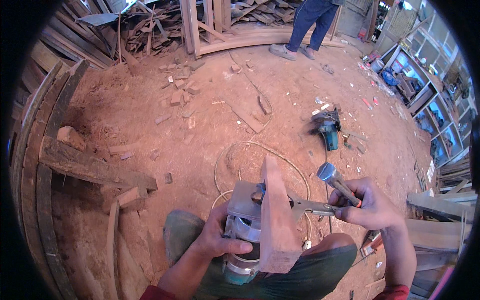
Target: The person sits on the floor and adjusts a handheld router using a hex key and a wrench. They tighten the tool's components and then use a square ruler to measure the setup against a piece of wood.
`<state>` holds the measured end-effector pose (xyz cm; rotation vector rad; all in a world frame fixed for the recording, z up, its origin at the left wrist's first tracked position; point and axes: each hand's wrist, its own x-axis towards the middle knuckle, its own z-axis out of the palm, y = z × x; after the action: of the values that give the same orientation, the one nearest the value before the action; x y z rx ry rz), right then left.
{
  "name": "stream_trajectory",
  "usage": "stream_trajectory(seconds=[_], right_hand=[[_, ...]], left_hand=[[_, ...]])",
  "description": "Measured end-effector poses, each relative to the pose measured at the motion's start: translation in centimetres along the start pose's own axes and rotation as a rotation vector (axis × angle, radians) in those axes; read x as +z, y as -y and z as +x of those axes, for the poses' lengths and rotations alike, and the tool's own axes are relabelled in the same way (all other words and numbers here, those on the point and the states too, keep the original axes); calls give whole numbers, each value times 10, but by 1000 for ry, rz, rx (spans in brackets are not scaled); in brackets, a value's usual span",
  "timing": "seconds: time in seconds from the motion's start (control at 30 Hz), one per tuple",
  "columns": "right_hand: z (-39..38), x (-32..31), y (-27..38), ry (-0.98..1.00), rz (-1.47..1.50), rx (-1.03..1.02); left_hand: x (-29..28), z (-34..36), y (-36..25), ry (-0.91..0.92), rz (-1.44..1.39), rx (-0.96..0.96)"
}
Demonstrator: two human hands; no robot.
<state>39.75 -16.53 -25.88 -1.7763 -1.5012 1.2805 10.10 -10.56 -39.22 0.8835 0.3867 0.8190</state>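
Note:
My left hand (pixel 218 241) grips the round grey and teal body of a power tool (pixel 243 240) that rests upside down between my knees, its metal base plate (pixel 245 199) facing up. A reddish wood block (pixel 276 220) stands on the plate, leaning toward me. My right hand (pixel 367 204) is closed around a hammer (pixel 336 181), head pointing up and left. The same fingers pinch a thin metal arm (pixel 314 206) sticking out to the right of the plate.
A teal power saw (pixel 327 129) lies on the red dirt floor ahead, with a pale cord (pixel 240 150) looping near me. Wood scraps and planks (pixel 90 167) litter the left. A person's legs (pixel 307 25) stand at the top. Shelves (pixel 430 100) line the right.

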Motion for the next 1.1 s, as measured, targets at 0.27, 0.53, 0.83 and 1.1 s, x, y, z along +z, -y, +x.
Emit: stream_trajectory(seconds=[0.27,0.53,0.83,1.1], right_hand=[[-3,4,-2,-46,51,13],[-6,8,-11,-64,56,-1],[-11,-2,-10,28,99,58],[-27,-5,-30,-382,-71,-213]], left_hand=[[-1,-2,0,-28,-3,-35],[-14,-2,19,-24,-78,-57],[-17,-3,29,-1,-165,-109],[-27,0,34,37,-248,-144]])
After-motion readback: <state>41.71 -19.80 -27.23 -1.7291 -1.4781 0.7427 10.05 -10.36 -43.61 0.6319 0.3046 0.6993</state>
